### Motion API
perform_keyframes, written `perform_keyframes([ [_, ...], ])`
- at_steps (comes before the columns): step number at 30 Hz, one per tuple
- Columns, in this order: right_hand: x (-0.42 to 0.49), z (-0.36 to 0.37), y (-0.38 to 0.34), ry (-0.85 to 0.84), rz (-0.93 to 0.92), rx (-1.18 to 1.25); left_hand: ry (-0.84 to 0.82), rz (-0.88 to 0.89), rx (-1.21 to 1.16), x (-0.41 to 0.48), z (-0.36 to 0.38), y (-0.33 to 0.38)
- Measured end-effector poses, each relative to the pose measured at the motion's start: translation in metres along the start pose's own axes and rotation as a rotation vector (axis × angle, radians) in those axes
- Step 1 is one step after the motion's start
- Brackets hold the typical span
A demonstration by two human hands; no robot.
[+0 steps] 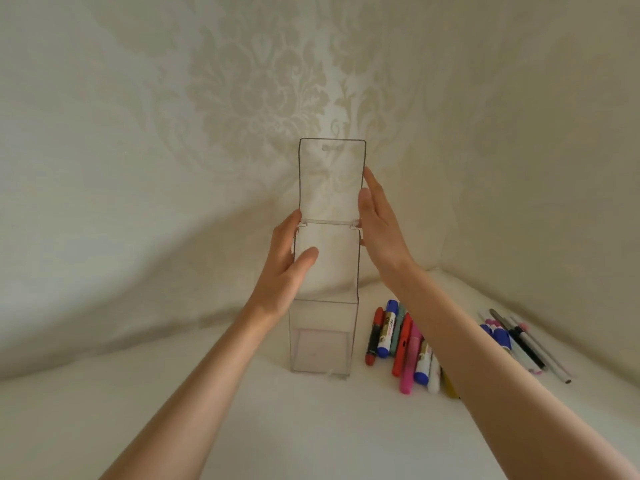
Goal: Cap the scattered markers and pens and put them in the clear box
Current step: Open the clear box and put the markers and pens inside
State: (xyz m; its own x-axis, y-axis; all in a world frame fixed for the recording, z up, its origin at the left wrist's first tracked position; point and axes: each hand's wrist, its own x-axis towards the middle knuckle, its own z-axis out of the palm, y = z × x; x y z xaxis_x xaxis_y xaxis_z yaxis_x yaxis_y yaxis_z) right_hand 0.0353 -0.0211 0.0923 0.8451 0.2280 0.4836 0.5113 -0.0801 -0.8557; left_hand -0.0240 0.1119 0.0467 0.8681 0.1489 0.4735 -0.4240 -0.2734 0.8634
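Readying the box (pixel 322 327) seems the step in hand: it stands on the surface (pixel 242 410), lid (pixel 330 178) up, left grip (pixel 287 268) clasping its wall, right grip (pixel 377 223) flat and straight-fingered against the lid, so next one hand must reach the markers (pixel 405 344) just right.

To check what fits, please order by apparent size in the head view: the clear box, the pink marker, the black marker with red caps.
1. clear box, clearly largest.
2-3. pink marker and black marker with red caps look alike in length; not ranked.
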Motion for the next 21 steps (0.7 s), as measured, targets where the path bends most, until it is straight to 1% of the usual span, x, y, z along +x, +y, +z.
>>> perform_keyframes([
  [3,-0.001,0.000,0.002,-0.018,0.024,-0.012,-0.034,0.028,0.051,-0.007,0.002,-0.003],
  [5,-0.002,-0.010,0.001,-0.039,0.054,-0.079,-0.036,0.022,0.109,-0.008,0.000,-0.002],
  [6,-0.004,-0.021,0.001,-0.031,0.078,-0.135,-0.023,0.050,0.172,-0.011,-0.001,0.000],
  [8,-0.013,-0.051,0.006,-0.005,0.143,-0.256,0.007,0.221,0.293,-0.023,-0.001,0.009],
  [9,-0.021,-0.070,0.010,-0.005,0.187,-0.319,-0.003,0.310,0.319,-0.032,0.002,0.015],
  [10,-0.032,-0.089,0.018,-0.013,0.244,-0.393,-0.033,0.361,0.322,-0.043,0.009,0.017],
  [11,-0.045,-0.108,0.029,-0.023,0.309,-0.467,-0.089,0.368,0.302,-0.055,0.019,0.018],
  [13,-0.074,-0.141,0.054,-0.031,0.469,-0.592,-0.239,0.290,0.270,-0.074,0.045,0.015],
  [15,-0.100,-0.165,0.077,0.001,0.620,-0.697,-0.354,0.144,0.272,-0.081,0.075,0.001],
  [16,-0.111,-0.173,0.085,0.025,0.673,-0.746,-0.357,0.065,0.290,-0.079,0.089,-0.010],
  [18,-0.125,-0.180,0.098,0.051,0.724,-0.841,-0.267,-0.041,0.354,-0.069,0.110,-0.030],
  [19,-0.129,-0.179,0.104,0.073,0.723,-0.879,-0.222,-0.080,0.392,-0.063,0.118,-0.038],
  [21,-0.131,-0.174,0.115,0.135,0.692,-0.930,-0.185,-0.146,0.480,-0.052,0.130,-0.051],
])
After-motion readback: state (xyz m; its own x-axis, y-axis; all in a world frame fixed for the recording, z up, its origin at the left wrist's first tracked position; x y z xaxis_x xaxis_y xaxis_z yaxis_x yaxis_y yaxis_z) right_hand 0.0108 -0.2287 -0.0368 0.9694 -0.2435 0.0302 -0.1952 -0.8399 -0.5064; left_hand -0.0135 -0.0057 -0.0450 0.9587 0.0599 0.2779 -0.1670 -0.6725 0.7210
